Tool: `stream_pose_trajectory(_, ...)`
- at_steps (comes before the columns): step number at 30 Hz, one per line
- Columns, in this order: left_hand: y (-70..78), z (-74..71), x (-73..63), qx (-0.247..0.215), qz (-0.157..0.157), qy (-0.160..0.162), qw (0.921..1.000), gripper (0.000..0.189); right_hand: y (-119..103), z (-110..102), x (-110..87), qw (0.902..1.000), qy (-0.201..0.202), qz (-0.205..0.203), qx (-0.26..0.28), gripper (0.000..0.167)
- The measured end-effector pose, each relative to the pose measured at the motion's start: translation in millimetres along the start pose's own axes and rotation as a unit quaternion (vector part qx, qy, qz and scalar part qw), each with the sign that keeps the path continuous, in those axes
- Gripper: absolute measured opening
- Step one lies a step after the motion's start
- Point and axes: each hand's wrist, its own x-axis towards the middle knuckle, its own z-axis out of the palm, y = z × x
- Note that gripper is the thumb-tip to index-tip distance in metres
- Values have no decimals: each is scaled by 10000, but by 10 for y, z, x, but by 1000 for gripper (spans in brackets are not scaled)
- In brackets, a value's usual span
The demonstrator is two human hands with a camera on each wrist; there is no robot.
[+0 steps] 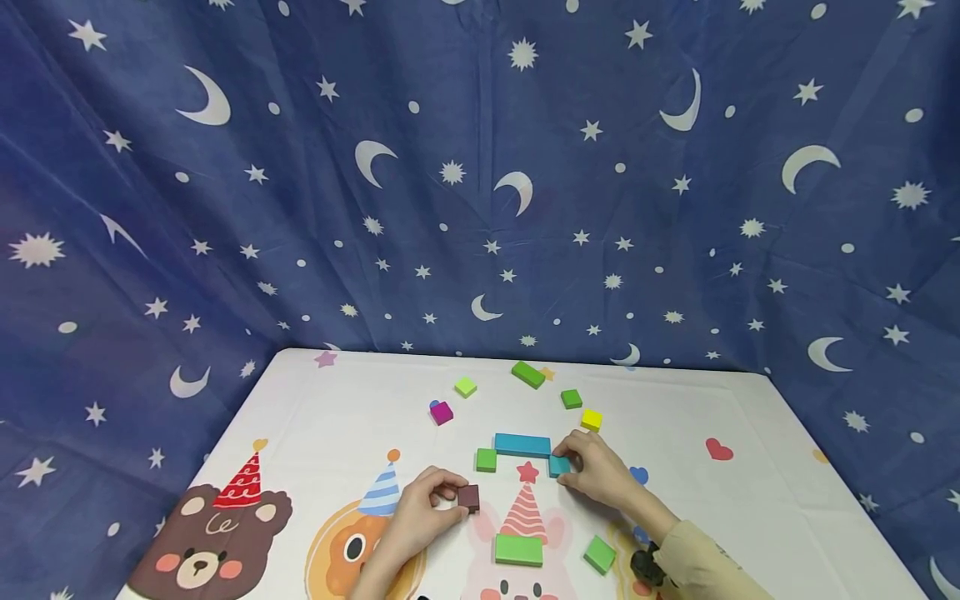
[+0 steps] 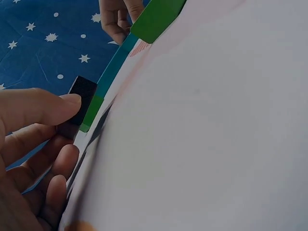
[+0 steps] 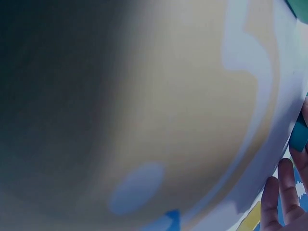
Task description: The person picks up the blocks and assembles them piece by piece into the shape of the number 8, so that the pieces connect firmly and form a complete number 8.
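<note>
My left hand (image 1: 422, 510) pinches a dark brown block (image 1: 468, 498) between thumb and fingers; the left wrist view shows the thumb across the face of this dark block (image 2: 83, 98). With thumb and fingertips, my right hand (image 1: 600, 473) holds a small blue block (image 1: 558, 467) by the right end of a long blue block (image 1: 522, 445). At the long block's left end lies a small green block (image 1: 486, 460). In the right wrist view only some fingers and part of the small blue block (image 3: 299, 136) show, at the right edge.
Nearer the front lie a long green block (image 1: 518, 550) and a green block (image 1: 599, 555). Behind are magenta (image 1: 442, 413), light green (image 1: 466, 387), long green (image 1: 528, 374), small green (image 1: 572, 399) and yellow (image 1: 592, 420) blocks. A starry blue curtain (image 1: 480, 208) hangs behind the printed tablecloth (image 1: 660, 417).
</note>
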Motion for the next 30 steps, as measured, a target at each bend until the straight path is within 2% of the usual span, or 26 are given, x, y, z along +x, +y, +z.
stream_pose_trajectory(8,3,89,85,-174,136,117,9997,29,17,10,-1,10000,-14,14,50,28)
stream_pose_trajectory(18,44,208,199,-95,167,147,9997,30,24,19,8,10000,21,-21,27,27)
stream_pose_trajectory(30,58,277,211,163,181,345,9991,30,5,13,2,10000,4,20,40,27)
